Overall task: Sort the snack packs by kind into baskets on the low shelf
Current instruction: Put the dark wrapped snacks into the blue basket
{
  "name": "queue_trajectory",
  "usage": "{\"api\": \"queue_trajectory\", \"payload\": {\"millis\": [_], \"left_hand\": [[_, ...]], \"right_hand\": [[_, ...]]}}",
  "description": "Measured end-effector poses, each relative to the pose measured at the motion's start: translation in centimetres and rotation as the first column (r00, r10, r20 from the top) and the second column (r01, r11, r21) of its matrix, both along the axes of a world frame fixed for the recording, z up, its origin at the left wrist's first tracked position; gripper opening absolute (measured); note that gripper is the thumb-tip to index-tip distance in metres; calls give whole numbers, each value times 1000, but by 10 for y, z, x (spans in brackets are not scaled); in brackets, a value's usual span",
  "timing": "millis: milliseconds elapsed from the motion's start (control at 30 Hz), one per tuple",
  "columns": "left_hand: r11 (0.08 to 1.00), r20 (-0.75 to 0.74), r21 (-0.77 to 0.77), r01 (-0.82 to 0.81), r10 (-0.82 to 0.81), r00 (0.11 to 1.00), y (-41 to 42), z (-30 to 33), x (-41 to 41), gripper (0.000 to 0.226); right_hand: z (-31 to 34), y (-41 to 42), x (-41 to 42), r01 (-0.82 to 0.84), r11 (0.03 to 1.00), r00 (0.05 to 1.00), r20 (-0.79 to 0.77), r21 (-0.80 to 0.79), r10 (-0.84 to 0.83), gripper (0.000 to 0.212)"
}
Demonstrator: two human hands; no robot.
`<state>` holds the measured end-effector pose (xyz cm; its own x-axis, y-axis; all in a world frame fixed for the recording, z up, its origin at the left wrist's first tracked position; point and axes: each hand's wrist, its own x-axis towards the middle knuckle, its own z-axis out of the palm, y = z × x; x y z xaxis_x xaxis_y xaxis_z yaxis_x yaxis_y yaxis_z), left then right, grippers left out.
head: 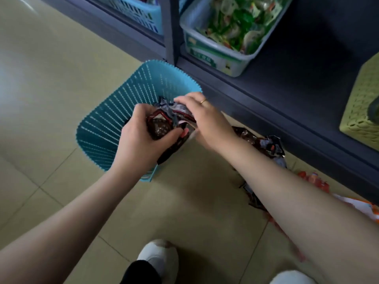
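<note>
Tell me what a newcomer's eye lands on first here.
Both hands at centre: the left hand and the right hand hold a bundle of dark snack packs over a blue basket on the floor. More dark packs lie on the floor by the right forearm. On the low shelf above, a white bin brims with green packs.

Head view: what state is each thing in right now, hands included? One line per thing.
Left hand: grips the dark snack packs.
Right hand: holds the same bunch from above.
Dark snack packs: bunched over the teal basket.
Teal basket: on the floor, before the shelf.
White bin: on the shelf, full of green packs.
Loose dark packs: lying on the floor.
</note>
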<state>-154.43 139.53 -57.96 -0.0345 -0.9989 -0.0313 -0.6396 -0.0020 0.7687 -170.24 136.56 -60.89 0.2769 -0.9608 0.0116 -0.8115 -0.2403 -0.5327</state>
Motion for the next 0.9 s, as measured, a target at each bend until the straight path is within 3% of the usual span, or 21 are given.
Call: {"api": "queue_trajectory", "payload": {"millis": [100, 200, 300, 367, 400, 500, 567, 633, 733, 800, 900], "left_hand": [[995, 35, 84, -60, 57, 998, -12, -25, 13, 47], [961, 78, 249, -119, 102, 992, -26, -51, 18, 51], [930, 292, 354, -98, -10, 956, -36, -64, 14, 46], [969, 355, 245, -33, -58, 933, -33, -63, 7, 44], [992, 333, 119, 44, -82, 939, -29, -60, 1, 44], [924, 252, -174, 341, -293, 922, -10, -51, -23, 44], [835, 244, -173, 523, -478, 844, 6, -56, -46, 39], [755, 238, -62, 653, -624, 744, 23, -69, -69, 41], [634, 251, 97, 767, -761, 598, 38, -95, -99, 51], [576, 263, 213, 789, -812, 522, 43, -110, -117, 48], [517, 310, 299, 802, -847, 431, 45, -132, -142, 50]], "right_hand": [[-14, -3, 8, -96, 986, 964, -236, 134, 125, 64], [-18, 11, 0, -57, 989, 978, -190, 137, 82, 64], [-26, 35, -24, 65, 995, 989, -139, 81, -53, 49], [-40, 54, -50, 159, 983, 977, -161, 95, -142, 41], [-49, 65, -64, 198, 974, 966, -191, 109, -174, 39], [-72, 100, -104, 318, 924, 908, -348, 211, -233, 32], [-84, 125, -125, 414, 851, 850, -473, 323, -234, 38], [-94, 146, -139, 480, 772, 799, -571, 416, -189, 59], [-109, 164, -153, 491, 683, 826, -538, 540, -168, 98], [-118, 171, -155, 463, 699, 847, -505, 546, -167, 108], [-129, 177, -156, 441, 790, 871, -416, 427, -262, 98]]}}
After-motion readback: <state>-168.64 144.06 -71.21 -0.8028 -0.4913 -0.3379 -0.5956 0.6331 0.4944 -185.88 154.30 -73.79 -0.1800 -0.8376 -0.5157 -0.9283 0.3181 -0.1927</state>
